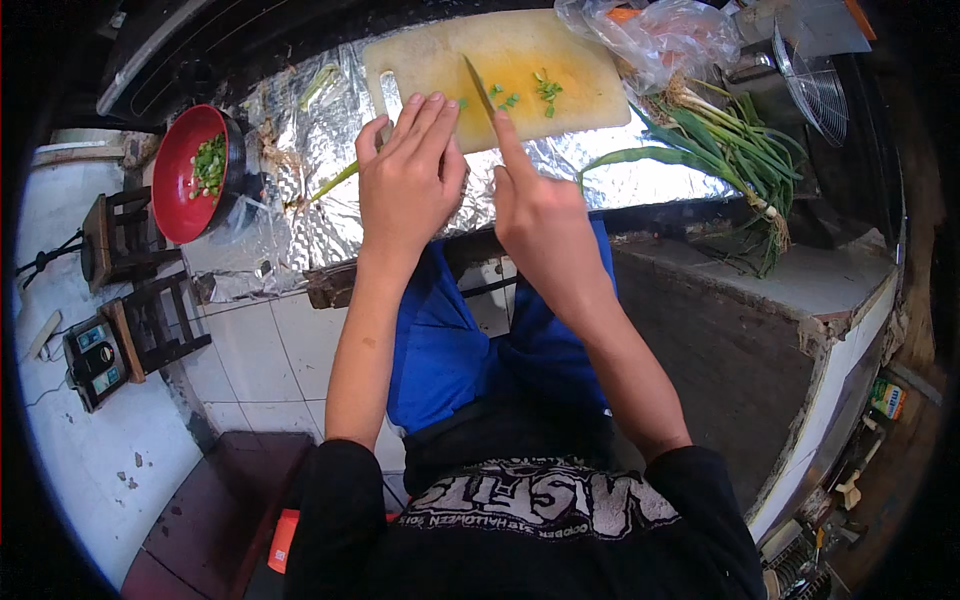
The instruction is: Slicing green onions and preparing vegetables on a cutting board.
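Note:
My right hand (541, 217) grips a knife (480, 84), its index finger laid along the back of the blade; the handle is hidden in the fist. The blade reaches over a pale plastic cutting board (420, 67) with a yellow stain. Left of the knife, my left hand (411, 176) holds down a green onion stalk (335, 181), whose root end sticks out to the left over foil. The rest of that stalk is under the palm and fingers. Chopped green pieces (548, 88) lie on the board right of the blade, with a few close beside it.
A red-lined bowl (174, 184) with chopped green onion stands at the left. More green onions (720, 150) lie right of the board, below a clear plastic bag (667, 41) and near a wire strainer (810, 82). Foil (322, 232) covers the worktop. Wooden stools (154, 330) stand at far left.

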A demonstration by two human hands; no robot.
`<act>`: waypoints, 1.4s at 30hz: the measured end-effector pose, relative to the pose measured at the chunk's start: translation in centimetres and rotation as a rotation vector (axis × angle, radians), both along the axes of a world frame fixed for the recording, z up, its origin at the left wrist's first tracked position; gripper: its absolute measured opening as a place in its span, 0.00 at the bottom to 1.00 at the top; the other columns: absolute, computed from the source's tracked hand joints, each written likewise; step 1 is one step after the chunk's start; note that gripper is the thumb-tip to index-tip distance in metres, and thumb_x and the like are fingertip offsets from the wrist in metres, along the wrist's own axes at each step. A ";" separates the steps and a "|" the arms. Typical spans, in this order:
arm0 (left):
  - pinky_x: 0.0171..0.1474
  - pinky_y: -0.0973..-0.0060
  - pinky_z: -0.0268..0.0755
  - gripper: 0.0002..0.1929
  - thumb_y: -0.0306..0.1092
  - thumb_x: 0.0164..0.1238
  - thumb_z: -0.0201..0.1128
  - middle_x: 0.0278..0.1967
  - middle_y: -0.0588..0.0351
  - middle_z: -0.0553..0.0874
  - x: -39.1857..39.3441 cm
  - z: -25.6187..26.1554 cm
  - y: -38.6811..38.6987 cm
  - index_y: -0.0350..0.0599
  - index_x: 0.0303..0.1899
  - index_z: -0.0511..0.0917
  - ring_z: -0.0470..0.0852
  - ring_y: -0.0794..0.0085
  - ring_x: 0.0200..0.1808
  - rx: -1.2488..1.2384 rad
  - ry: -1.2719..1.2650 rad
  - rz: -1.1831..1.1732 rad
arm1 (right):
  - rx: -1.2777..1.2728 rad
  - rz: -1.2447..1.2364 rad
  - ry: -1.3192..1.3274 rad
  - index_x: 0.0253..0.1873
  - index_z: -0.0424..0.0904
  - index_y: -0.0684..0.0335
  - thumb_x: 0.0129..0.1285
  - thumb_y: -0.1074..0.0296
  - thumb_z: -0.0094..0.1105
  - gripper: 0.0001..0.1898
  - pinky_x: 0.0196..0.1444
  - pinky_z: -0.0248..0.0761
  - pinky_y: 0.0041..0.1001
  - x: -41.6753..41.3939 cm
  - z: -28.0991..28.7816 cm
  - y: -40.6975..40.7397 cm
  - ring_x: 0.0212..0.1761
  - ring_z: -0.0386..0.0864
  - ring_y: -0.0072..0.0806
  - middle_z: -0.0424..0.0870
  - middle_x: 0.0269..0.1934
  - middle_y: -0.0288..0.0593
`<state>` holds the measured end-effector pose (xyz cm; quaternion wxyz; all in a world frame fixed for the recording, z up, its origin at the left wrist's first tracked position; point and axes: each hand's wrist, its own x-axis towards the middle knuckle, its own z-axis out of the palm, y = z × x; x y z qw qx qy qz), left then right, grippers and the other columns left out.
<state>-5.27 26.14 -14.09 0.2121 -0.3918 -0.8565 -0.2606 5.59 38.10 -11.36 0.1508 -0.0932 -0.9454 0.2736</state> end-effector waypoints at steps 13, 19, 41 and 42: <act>0.68 0.59 0.63 0.15 0.29 0.66 0.63 0.55 0.49 0.88 0.0 0.0 0.0 0.40 0.52 0.86 0.83 0.63 0.63 0.004 0.017 0.024 | -0.177 -0.046 -0.108 0.71 0.71 0.63 0.68 0.76 0.58 0.27 0.32 0.74 0.46 2.7 2.3 -0.6 0.25 0.81 0.59 0.76 0.22 0.65; 0.67 0.60 0.63 0.14 0.29 0.64 0.63 0.53 0.49 0.89 -0.1 0.0 0.0 0.40 0.51 0.86 0.85 0.63 0.61 0.009 0.014 0.023 | -0.121 -0.066 -0.102 0.72 0.71 0.63 0.68 0.76 0.58 0.27 0.31 0.75 0.46 2.6 1.5 -0.9 0.24 0.81 0.56 0.78 0.21 0.62; 0.71 0.61 0.61 0.17 0.30 0.68 0.61 0.58 0.49 0.87 0.1 0.0 -0.1 0.44 0.56 0.85 0.82 0.63 0.65 -0.030 -0.011 0.021 | -0.233 -0.069 -0.083 0.72 0.72 0.62 0.69 0.75 0.59 0.26 0.30 0.74 0.44 3.1 2.3 -0.8 0.28 0.81 0.60 0.76 0.22 0.65; 0.70 0.61 0.61 0.16 0.30 0.68 0.61 0.57 0.49 0.87 0.1 0.0 0.0 0.43 0.56 0.85 0.82 0.63 0.64 -0.033 -0.016 0.015 | -0.207 -0.064 -0.101 0.72 0.71 0.61 0.69 0.75 0.59 0.27 0.30 0.74 0.44 3.0 2.2 -0.7 0.27 0.81 0.60 0.76 0.22 0.65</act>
